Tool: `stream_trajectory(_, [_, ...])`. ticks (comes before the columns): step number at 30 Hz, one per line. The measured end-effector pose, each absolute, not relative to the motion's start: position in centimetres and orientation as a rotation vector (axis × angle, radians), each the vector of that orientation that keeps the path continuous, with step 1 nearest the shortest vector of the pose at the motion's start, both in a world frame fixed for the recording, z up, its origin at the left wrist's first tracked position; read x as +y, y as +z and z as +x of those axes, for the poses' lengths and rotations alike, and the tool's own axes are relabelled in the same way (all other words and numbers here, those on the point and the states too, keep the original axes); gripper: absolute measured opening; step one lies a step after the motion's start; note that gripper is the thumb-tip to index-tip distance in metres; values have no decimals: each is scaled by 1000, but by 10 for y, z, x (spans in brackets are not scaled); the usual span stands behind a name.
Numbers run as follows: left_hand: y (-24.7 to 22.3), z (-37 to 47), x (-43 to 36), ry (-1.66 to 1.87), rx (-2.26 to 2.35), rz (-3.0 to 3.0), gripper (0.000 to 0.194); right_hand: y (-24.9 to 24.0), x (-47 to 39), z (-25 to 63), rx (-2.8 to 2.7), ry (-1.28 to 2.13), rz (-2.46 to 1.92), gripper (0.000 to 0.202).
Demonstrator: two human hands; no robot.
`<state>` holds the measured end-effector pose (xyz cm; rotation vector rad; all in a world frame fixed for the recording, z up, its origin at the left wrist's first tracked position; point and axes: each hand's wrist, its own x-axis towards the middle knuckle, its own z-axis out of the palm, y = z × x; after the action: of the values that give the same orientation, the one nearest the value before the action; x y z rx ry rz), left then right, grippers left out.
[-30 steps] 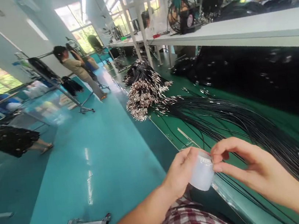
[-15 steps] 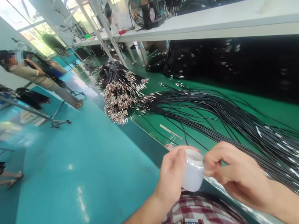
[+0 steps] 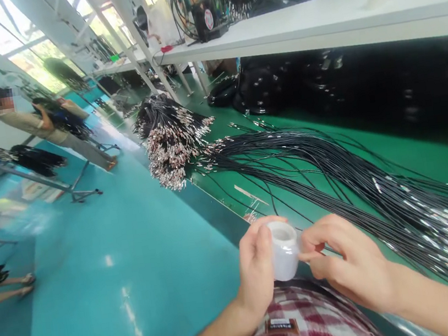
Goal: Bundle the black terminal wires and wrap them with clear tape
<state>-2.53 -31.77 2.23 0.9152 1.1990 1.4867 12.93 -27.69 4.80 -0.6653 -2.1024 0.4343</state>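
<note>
A roll of clear plastic film or tape (image 3: pixel 285 256), whitish and see-through with a hollow core, is held upright in front of my body. My left hand (image 3: pixel 256 261) wraps round its left side, the thumb near the upper rim. At the roll's right side is my right hand (image 3: pixel 342 254), its thumb and forefinger pinched together against or just beside the surface. Whatever lies between those fingertips, perhaps a film edge, is too small to make out. Beyond the hands, a long bundle of black cables (image 3: pixel 323 162) with shiny ends lies on a green surface (image 3: pixel 227 192).
A heap of black cables with metal tips (image 3: pixel 170 142) lies at the green surface's far left end. Above runs a white shelf (image 3: pixel 312 25) bearing a black machine (image 3: pixel 205 20). A co-worker (image 3: pixel 43 126) stands by a cable rack (image 3: pixel 33 175) on the left.
The view has shifted slightly, so the surroundings sit further left. Both hands stay at the roll, which is a little more upright; my right fingers still pinch at its right side.
</note>
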Motion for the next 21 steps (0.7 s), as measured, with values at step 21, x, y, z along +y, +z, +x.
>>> stream_trajectory(21, [54,-37,-246,1232,829,1859,39,19,-244,152,-1906,412,-738,60])
